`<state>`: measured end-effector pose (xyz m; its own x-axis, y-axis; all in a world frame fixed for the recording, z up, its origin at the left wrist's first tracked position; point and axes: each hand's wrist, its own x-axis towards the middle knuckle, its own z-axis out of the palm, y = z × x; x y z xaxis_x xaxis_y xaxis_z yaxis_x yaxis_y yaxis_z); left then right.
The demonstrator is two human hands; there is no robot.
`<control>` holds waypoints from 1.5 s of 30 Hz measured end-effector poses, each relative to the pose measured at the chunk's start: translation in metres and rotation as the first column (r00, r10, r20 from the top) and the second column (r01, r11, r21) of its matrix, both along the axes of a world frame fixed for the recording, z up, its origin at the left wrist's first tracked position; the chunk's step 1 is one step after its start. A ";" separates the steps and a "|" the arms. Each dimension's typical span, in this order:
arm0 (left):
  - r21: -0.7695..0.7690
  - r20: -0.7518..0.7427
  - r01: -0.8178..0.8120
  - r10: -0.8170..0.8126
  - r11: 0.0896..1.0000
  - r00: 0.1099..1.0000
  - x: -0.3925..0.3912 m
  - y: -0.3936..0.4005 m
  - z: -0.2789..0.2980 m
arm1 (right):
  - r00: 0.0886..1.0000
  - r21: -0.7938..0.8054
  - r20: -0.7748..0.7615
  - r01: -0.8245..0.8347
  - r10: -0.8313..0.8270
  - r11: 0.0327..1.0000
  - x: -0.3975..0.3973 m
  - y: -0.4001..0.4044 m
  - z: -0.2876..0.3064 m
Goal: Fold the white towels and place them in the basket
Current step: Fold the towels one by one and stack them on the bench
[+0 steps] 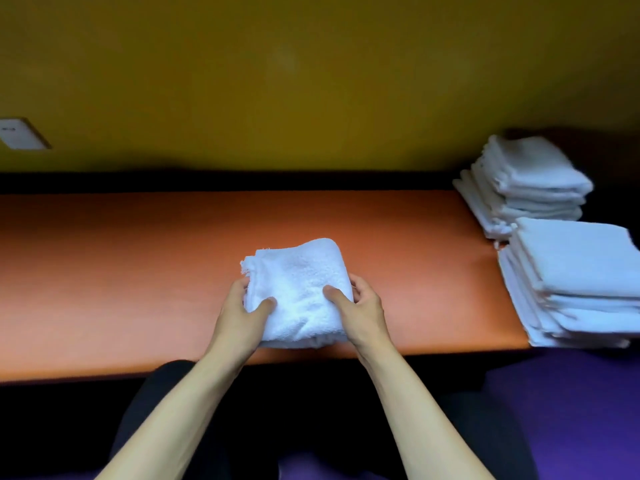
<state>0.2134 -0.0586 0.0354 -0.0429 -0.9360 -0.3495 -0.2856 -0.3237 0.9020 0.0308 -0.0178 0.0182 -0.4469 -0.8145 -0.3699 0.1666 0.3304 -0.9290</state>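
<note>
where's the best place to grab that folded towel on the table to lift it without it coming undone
By its two short sides, one hand from each, as the left hand and right hand hold the folded towel now: thumbs on top, fingers seemingly tucked under. It lies flat on the orange table, and clamping the layers there should keep the fold.

On the table (138, 271), the folded towel (298, 289) lies centre-front, with two towel stacks (540, 209) at its right end.
</note>
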 end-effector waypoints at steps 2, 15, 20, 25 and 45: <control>-0.016 -0.005 0.043 -0.043 0.999 0.999 -0.032 0.012 0.007 | 0.999 -0.017 -0.030 0.042 -0.042 0.999 -0.031 0.017 0.009; -0.188 -0.073 0.352 -0.370 0.917 0.926 -0.215 0.064 0.040 | 0.928 -0.157 -0.233 0.259 -0.291 0.953 -0.222 0.103 0.059; -0.309 -0.127 0.441 -0.496 0.843 0.859 -0.297 0.072 0.060 | 0.871 -0.232 -0.313 0.317 -0.379 0.919 -0.308 0.119 0.086; -0.418 0.004 0.540 -0.592 0.731 0.806 -0.377 0.071 0.073 | 0.764 -0.284 -0.469 0.343 -0.442 0.895 -0.391 0.122 0.105; -0.386 0.742 0.844 -0.419 0.372 0.524 -0.389 0.063 0.043 | 0.187 -0.069 -0.976 0.229 -0.113 0.971 -0.383 0.117 0.044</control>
<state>-0.1755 0.0039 0.0787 -0.7725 -0.6199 0.1374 -0.5261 0.7461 0.4081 -0.3520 0.0993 0.0625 -0.6235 -0.6623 0.4154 -0.7806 0.4975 -0.3782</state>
